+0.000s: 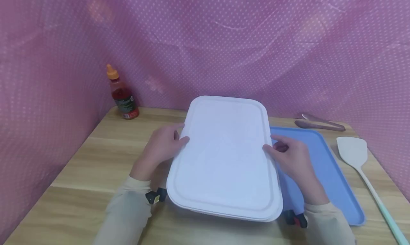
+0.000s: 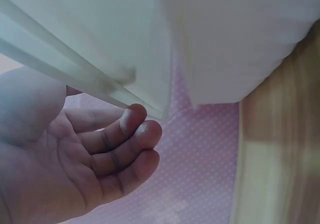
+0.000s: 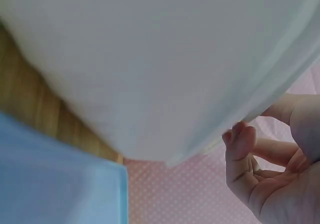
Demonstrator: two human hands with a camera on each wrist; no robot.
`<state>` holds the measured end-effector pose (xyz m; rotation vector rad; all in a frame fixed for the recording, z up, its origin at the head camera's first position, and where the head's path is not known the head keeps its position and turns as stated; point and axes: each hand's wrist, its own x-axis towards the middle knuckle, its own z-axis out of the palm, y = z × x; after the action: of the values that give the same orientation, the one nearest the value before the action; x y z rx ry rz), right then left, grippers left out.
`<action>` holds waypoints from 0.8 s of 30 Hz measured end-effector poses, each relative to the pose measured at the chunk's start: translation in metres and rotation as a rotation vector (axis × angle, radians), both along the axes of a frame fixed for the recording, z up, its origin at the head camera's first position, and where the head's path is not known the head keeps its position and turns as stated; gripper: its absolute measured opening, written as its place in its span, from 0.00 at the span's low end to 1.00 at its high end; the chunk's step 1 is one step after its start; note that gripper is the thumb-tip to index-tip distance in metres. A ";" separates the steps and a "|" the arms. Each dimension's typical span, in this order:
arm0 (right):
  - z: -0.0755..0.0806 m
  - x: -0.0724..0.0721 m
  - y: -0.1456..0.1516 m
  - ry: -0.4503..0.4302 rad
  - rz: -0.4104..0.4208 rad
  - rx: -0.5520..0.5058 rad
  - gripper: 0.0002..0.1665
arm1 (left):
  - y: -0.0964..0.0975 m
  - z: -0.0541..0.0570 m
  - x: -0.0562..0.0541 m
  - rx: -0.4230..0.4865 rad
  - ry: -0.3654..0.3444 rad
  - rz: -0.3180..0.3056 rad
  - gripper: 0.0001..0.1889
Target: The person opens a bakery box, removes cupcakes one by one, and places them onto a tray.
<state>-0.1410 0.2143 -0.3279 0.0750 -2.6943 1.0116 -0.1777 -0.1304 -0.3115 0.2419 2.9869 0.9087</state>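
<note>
A white rectangular lid (image 1: 224,156) with rounded corners fills the middle of the head view, with its near end toward me. My left hand (image 1: 162,143) pinches its left edge, thumb on top and fingers beneath. On the opposite edge my right hand (image 1: 294,159) pinches the lid in the same way. Below the lid, a white container (image 2: 240,39) shows in the left wrist view, with a gap between the two there. From the head, the lid hides nearly all of that container, including whatever is inside.
A blue tray (image 1: 323,166) lies at the right, partly under my right arm. Behind it are metal tongs (image 1: 320,125); a white spatula (image 1: 353,152) with a green handle lies farther right. A sauce bottle (image 1: 123,95) stands back left, by the pink dotted cloth (image 1: 224,53).
</note>
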 end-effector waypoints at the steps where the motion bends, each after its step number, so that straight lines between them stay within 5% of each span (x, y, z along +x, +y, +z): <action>1: 0.001 0.001 -0.002 0.007 -0.002 -0.013 0.26 | -0.003 0.002 0.000 0.001 -0.004 0.006 0.29; 11: 0.008 0.008 -0.030 0.028 -0.034 -0.075 0.25 | -0.035 0.008 0.006 0.045 -0.006 0.012 0.30; 24: 0.017 0.019 -0.075 -0.109 0.041 -0.310 0.30 | -0.087 0.015 0.020 0.024 0.043 0.038 0.29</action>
<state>-0.1225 0.1392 -0.3113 0.0153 -2.6025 1.4720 -0.1580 -0.2178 -0.2961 0.2078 3.0314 0.9550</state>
